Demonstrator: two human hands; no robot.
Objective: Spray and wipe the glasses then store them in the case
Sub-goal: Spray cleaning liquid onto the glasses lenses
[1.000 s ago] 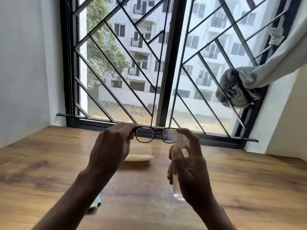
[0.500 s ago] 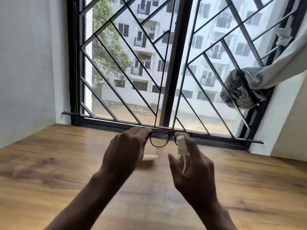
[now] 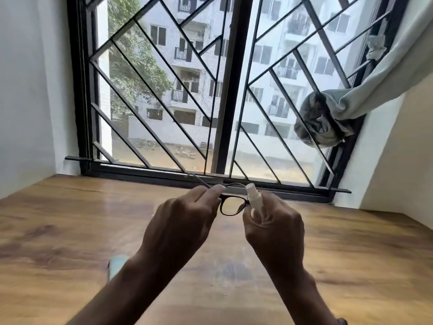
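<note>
- No writing, label, brand, number or sign can be read anywhere in view.
- The spray bottle (image 3: pixel 254 200), gripped in the right hand (image 3: pixel 274 227), shows only plain white plastic. Any print on it is hidden or too blurred to tell.
- The glasses (image 3: pixel 232 205), pinched by the left hand (image 3: pixel 180 222), show a dark frame with no legible marking.
</note>
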